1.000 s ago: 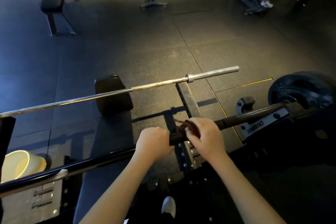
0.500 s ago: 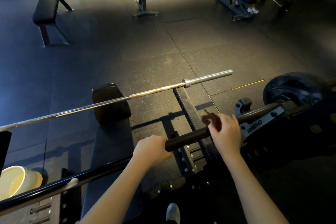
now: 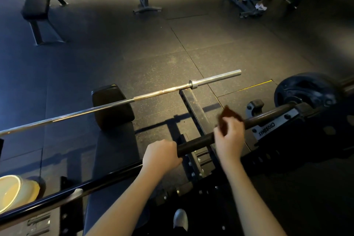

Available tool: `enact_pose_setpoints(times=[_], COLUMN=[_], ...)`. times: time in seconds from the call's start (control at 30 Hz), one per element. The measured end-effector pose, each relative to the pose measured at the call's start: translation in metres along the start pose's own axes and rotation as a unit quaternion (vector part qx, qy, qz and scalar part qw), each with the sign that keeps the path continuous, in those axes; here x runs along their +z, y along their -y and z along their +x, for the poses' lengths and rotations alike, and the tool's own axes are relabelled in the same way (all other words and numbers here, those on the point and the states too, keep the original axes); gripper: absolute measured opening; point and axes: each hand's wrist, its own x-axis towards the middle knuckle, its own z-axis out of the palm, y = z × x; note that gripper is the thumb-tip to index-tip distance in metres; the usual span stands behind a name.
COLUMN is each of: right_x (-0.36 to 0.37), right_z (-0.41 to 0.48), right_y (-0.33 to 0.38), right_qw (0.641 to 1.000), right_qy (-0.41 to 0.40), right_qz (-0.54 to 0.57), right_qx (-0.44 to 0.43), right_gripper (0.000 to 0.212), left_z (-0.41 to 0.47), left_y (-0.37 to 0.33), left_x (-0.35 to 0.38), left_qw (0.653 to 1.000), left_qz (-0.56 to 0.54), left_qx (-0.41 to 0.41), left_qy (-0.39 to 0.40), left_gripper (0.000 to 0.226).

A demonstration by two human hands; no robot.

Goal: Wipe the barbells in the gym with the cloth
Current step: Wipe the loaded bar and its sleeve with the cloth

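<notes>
Near the bottom centre, a dark barbell (image 3: 197, 142) is grasped by the left hand (image 3: 161, 154), whose fingers are curled round the shaft. Just to its right, a brown cloth (image 3: 229, 115) is pinched in the right hand (image 3: 229, 137) and held at the top of the same bar; whether it is wrapped round the bar cannot be told. A black weight plate (image 3: 304, 90) is seen at the bar's right end. Beyond, a silver barbell (image 3: 118, 104) is stretched over a black bench (image 3: 115, 159). A pale bucket (image 3: 17, 191) is seen at the lower left edge.
</notes>
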Motion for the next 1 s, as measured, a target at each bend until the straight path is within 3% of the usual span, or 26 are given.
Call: enact_pose_setpoints(times=[0.13,0.2,0.3,0.37,0.47,0.53,0.6,0.7,0.77,0.83,0.9,0.93,1.0], right_x=[0.006,-0.005,-0.013,-0.003,0.010,0.000,-0.013,-0.025,-0.015,-0.002,0.000,-0.004,-0.016], right_z=[-0.030,-0.004,0.018,0.003,-0.035,-0.028,0.000,0.029,0.019,-0.005,-0.024,-0.021,0.000], right_y=[0.004,-0.011,-0.020,-0.005,0.008,-0.001,-0.017,-0.024,-0.009,0.005,0.008,0.006,-0.004], right_qw=[0.970,0.973,0.998,0.999,0.983,0.967,0.976,0.998,1.000,0.996,0.980,0.972,0.971], right_qy=[0.144,0.141,0.028,0.006,0.110,0.173,0.155,0.052,0.021,0.053,0.129,0.160,0.171], right_qz=[0.024,-0.006,0.004,0.043,0.060,0.032,0.001,-0.002,0.009,0.022,0.022,0.018,-0.012], right_qx=[-0.195,-0.182,-0.048,-0.008,-0.135,-0.185,-0.151,-0.032,0.001,-0.063,-0.150,-0.173,-0.165], right_gripper=[0.032,0.030,0.024,0.028,0.031,0.036,0.030,0.014,0.012,0.010,0.023,0.029,0.020], left_z=[0.001,0.001,0.002,0.008,0.025,0.032,0.033,0.026,0.021,0.018,0.015,0.013,0.009], left_y=[-0.002,-0.002,-0.003,-0.001,-0.002,-0.006,-0.011,-0.012,-0.013,-0.017,-0.021,-0.022,-0.023], left_x=[-0.001,-0.001,-0.001,-0.004,-0.015,-0.018,-0.013,-0.006,-0.004,-0.003,-0.002,0.000,0.005], left_qw=[1.000,1.000,1.000,0.996,0.959,0.933,0.946,0.984,0.991,0.995,0.998,0.999,0.999], left_qz=[0.015,0.015,-0.003,-0.045,-0.162,-0.214,-0.191,-0.100,-0.071,-0.041,-0.008,0.003,0.012], left_qx=[0.001,-0.002,-0.012,-0.026,-0.036,-0.042,-0.050,-0.047,-0.044,-0.042,-0.039,-0.037,-0.028], left_qy=[0.002,0.002,0.016,0.073,0.230,0.288,0.259,0.140,0.108,0.081,0.046,0.028,-0.012], left_gripper=[0.024,0.025,0.025,0.025,0.027,0.023,0.021,0.027,0.027,0.027,0.026,0.025,0.024])
